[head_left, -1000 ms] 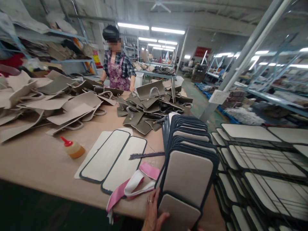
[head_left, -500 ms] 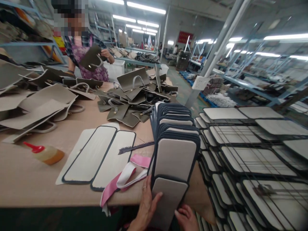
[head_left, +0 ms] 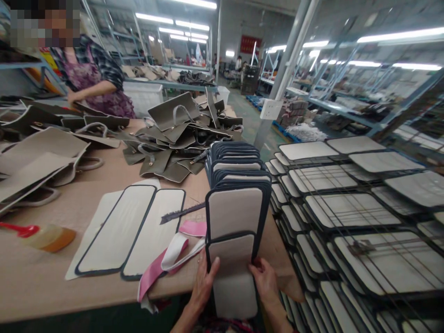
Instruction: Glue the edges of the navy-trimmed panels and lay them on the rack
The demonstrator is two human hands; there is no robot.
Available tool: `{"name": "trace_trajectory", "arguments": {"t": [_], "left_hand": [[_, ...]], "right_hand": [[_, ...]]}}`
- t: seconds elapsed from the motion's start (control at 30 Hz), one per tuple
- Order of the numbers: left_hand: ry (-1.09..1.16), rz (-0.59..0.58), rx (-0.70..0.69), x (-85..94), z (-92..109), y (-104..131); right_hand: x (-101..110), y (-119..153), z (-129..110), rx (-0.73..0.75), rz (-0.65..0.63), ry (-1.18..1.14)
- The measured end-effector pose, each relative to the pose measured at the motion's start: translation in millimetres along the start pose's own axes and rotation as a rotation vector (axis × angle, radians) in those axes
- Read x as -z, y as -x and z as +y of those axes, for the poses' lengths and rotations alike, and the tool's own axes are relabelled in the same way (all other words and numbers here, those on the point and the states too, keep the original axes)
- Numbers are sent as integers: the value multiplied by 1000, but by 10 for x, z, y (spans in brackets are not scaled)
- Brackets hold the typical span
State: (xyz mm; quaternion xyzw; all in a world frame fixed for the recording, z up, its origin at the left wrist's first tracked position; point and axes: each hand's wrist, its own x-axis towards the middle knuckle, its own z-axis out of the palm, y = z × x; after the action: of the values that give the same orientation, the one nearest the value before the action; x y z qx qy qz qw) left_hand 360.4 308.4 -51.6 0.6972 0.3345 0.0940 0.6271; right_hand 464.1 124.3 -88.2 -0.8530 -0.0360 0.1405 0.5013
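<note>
- One glue bottle [head_left: 45, 237] lies at the left; two flat panels [head_left: 132, 231] lie side by side.
- Left hand [head_left: 204, 284] and right hand [head_left: 265, 282] pinch one panel [head_left: 234, 273] at the table edge, its long axis pointing away.
- Behind it stands a row of panels [head_left: 236, 185], perhaps ten.

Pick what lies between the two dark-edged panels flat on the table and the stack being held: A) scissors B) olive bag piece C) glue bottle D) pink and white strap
D: the pink and white strap lies on the table between the flat panels and the panel stack gripped by the left hand and right hand; the glue bottle lies far left.
</note>
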Motion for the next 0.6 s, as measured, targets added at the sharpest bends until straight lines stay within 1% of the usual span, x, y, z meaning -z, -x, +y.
{"name": "trace_trajectory", "arguments": {"t": [0.1,0.17,0.23,0.33,0.4,0.47,0.53,0.6], "left_hand": [[0,-12,-2,13,92,24],[7,0,9,7,93,72],[21,20,-6,-10,36,134],[53,31,-16,-30,-122,219],[89,31,2,-31,-230,251],[146,56,-6,-32,-303,261],[200,92,-19,-37,-324,263],[220,109,-19,-44,-305,269]], "right_hand": [[28,13,-42,9,7,9],[55,43,-34,16,-5,7],[88,93,1,25,-20,-3],[162,198,77,47,-44,-31],[243,269,121,61,-61,-46],[357,333,145,63,-76,-43],[494,403,141,61,-96,-18],[638,501,102,71,-111,23]]}}
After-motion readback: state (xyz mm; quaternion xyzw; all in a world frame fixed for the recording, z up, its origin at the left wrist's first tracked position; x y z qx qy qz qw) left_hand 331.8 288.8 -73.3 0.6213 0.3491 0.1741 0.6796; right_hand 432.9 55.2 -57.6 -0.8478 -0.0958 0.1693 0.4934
